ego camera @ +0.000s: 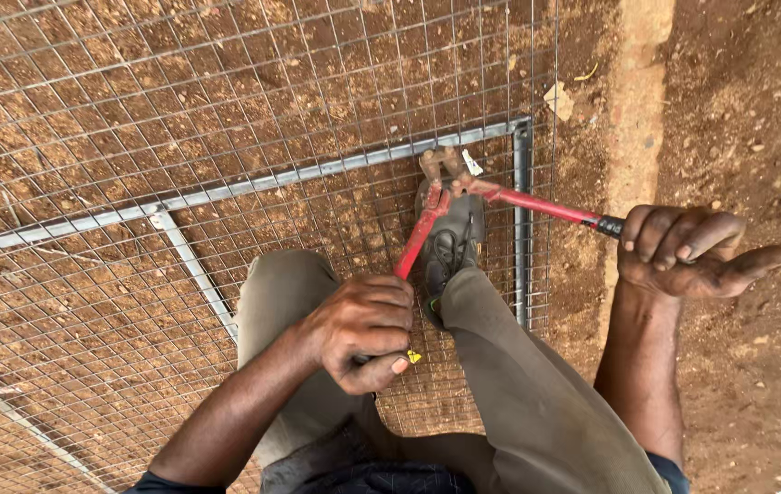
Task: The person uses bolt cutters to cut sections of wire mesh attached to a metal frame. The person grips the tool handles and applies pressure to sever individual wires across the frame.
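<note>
Both grips are closed on the red-handled steel bolt cutters [464, 197]: left hand [363, 329] at lower centre, right hand [683, 252] at right, handles spread for leverage, head biting the grey welded wire mesh [134, 110] at the metal frame [524, 220], a shoe [450, 247] pinning it.

Single head-worn view, looking steeply down, close in. Left hand [363, 329] low centre, right hand [683, 252] at right edge, wire mesh [134, 110] spreading up-left beyond them, bare dirt [747, 110] past the right hand.
</note>
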